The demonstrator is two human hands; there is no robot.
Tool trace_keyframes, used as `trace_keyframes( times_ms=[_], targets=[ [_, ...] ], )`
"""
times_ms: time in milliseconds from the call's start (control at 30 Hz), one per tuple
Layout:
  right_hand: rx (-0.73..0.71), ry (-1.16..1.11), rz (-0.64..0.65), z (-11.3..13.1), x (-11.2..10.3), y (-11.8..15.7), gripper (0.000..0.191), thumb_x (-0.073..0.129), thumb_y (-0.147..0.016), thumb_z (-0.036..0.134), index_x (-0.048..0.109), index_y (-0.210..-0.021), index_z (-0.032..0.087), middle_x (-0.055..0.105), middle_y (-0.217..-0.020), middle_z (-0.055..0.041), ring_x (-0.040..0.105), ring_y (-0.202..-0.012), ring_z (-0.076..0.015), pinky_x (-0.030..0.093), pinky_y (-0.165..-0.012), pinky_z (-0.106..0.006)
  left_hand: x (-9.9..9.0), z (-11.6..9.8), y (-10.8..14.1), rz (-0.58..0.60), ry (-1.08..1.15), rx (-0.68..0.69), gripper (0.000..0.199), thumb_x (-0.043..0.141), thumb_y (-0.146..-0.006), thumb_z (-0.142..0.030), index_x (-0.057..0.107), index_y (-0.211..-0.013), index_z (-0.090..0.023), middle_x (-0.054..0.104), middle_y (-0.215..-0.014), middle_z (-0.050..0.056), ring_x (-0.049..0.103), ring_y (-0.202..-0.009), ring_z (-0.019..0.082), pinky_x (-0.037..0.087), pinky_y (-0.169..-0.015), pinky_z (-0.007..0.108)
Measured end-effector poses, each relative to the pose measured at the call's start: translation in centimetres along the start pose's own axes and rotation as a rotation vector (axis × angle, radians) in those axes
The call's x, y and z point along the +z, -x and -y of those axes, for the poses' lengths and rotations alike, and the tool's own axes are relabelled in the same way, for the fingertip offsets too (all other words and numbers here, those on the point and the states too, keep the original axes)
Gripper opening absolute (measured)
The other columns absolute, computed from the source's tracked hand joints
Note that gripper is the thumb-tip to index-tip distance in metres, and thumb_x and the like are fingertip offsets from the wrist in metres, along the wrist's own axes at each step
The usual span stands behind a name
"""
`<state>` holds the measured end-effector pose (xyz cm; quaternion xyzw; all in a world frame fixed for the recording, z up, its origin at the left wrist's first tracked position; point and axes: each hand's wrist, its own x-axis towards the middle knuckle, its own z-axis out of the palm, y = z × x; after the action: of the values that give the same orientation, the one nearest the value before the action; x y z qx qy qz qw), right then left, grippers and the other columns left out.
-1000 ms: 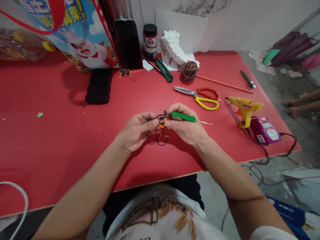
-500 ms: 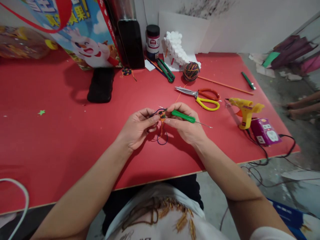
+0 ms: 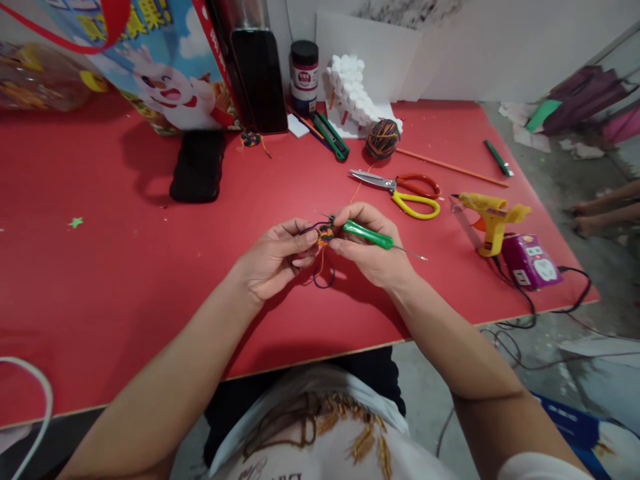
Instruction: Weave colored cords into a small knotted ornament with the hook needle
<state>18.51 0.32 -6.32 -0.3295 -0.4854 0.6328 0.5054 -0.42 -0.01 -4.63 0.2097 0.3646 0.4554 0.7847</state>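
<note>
Between thumb and fingers, my left hand (image 3: 280, 257) pinches a small multicoloured crochet piece (image 3: 326, 234) in orange, dark blue and green yarn. My right hand (image 3: 373, 243) is closed round the green handle of a crochet hook (image 3: 369, 234). One thin metal end sticks out to the right past the palm; the other end is at the crochet piece, mostly hidden by fingers. A loop of dark blue yarn (image 3: 325, 287) hangs below the piece. An orange strand runs from the hands up toward a ball of multicoloured yarn (image 3: 383, 139).
Scissors (image 3: 395, 190) with red and yellow handles lie beyond my right hand. A yellow glue gun (image 3: 493, 217) stands by a purple power box (image 3: 531, 260) with cords. Behind are a green cutter (image 3: 331, 137), a jar (image 3: 305, 77), a black phone (image 3: 197, 167) and another crochet piece (image 3: 251, 139).
The view has shifted slightly. The crochet piece shows a little more between my fingers, and the hook's handle tilts slightly differently. Both hands keep their hold.
</note>
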Motion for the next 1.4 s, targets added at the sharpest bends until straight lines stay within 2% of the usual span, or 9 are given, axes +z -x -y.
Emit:
trace_keyframes(
  times_ms=[267,567,700,800,900,967,1000,1133,1400],
  targets=[
    [0.051,-0.029,0.0,0.2,-0.1,-0.2,0.025,0.091,-0.081,0.029,0.073,-0.098,0.025,0.071,-0.098,0.0001,0.067,-0.086,-0.0136,0.059,-0.083,-0.029,-0.4,-0.4,0.0,-0.102,-0.248,0.221,0.035,0.104,-0.054,-0.019,0.074,-0.072,-0.014,0.069,-0.068,0.0,0.054,-0.052,0.004,0.041,-0.047,0.015],
    [0.126,-0.16,-0.062,0.3,0.5,-0.3,0.029,0.094,-0.07,0.02,0.073,-0.089,0.023,0.071,-0.088,0.0031,0.066,-0.076,-0.0105,0.058,-0.075,-0.025,-0.7,-0.7,0.3,0.011,-0.324,0.188,0.026,0.101,-0.064,-0.025,0.078,-0.074,-0.015,0.068,-0.065,0.001,0.048,-0.05,0.005,0.036,-0.047,0.019],
    [0.139,-0.211,-0.099,0.3,0.4,-0.7,0.027,0.091,-0.07,0.017,0.073,-0.089,0.022,0.071,-0.082,0.0037,0.068,-0.074,-0.0108,0.056,-0.071,-0.024,-1.0,-0.9,-0.2,-0.055,-0.306,0.258,0.028,0.098,-0.065,-0.029,0.077,-0.078,-0.017,0.068,-0.065,0.001,0.049,-0.052,0.007,0.035,-0.048,0.02],
    [0.156,-0.215,-0.14,0.3,0.3,-0.8,0.026,0.09,-0.07,0.017,0.072,-0.088,0.022,0.07,-0.08,0.004,0.066,-0.074,-0.0108,0.055,-0.069,-0.025,-1.7,-0.9,-0.6,-0.214,-0.389,0.514,0.022,0.092,-0.074,-0.026,0.077,-0.09,-0.021,0.074,-0.084,0.002,0.065,-0.073,0.013,0.049,-0.065,0.026],
    [0.166,-0.196,-0.188,0.2,0.4,-0.9,0.025,0.089,-0.07,0.017,0.071,-0.087,0.022,0.069,-0.078,0.004,0.063,-0.072,-0.0105,0.054,-0.069,-0.025,-2.0,-0.9,-0.3,-0.45,-0.645,1.031,0.031,0.089,-0.081,-0.02,0.076,-0.108,-0.028,0.073,-0.114,0.002,0.067,-0.106,0.019,0.051,-0.092,0.036],
    [0.164,-0.182,-0.224,0.2,0.5,-0.9,0.026,0.09,-0.07,0.017,0.071,-0.087,0.022,0.07,-0.078,0.0037,0.064,-0.073,-0.0108,0.055,-0.069,-0.025,-1.7,-0.9,0.4,-0.513,-0.9,1.32,0.03,0.09,-0.08,-0.019,0.076,-0.105,-0.028,0.069,-0.111,0.003,0.064,-0.111,0.024,0.047,-0.102,0.046],
    [0.16,-0.179,-0.239,0.3,0.5,-0.9,0.026,0.09,-0.07,0.017,0.071,-0.087,0.022,0.071,-0.078,0.0036,0.065,-0.074,-0.0109,0.055,-0.069,-0.025,-1.5,-0.8,0.8,-0.457,-1.05,1.368,0.02,0.085,-0.085,-0.019,0.077,-0.1,-0.028,0.068,-0.103,0.003,0.064,-0.108,0.025,0.046,-0.101,0.048],
    [0.149,-0.175,-0.256,0.4,0.8,-0.7,0.026,0.09,-0.07,0.018,0.071,-0.088,0.021,0.073,-0.079,0.0034,0.068,-0.074,-0.0109,0.057,-0.071,-0.025,-0.6,0.2,1.2,-0.201,-1.438,1.322,0.013,0.081,-0.088,-0.019,0.075,-0.094,-0.029,0.07,-0.089,0.003,0.064,-0.089,0.024,0.045,-0.09,0.049],
    [0.122,-0.189,-0.249,0.4,1.4,-0.4,0.025,0.092,-0.071,0.016,0.073,-0.087,0.021,0.076,-0.079,0.0035,0.07,-0.072,-0.0097,0.058,-0.071,-0.023,-0.6,1.3,0.6,-0.242,-1.552,1.299,0.005,0.076,-0.092,-0.021,0.077,-0.093,-0.026,0.074,-0.087,0.005,0.064,-0.09,0.025,0.043,-0.085,0.045]
  ],
)
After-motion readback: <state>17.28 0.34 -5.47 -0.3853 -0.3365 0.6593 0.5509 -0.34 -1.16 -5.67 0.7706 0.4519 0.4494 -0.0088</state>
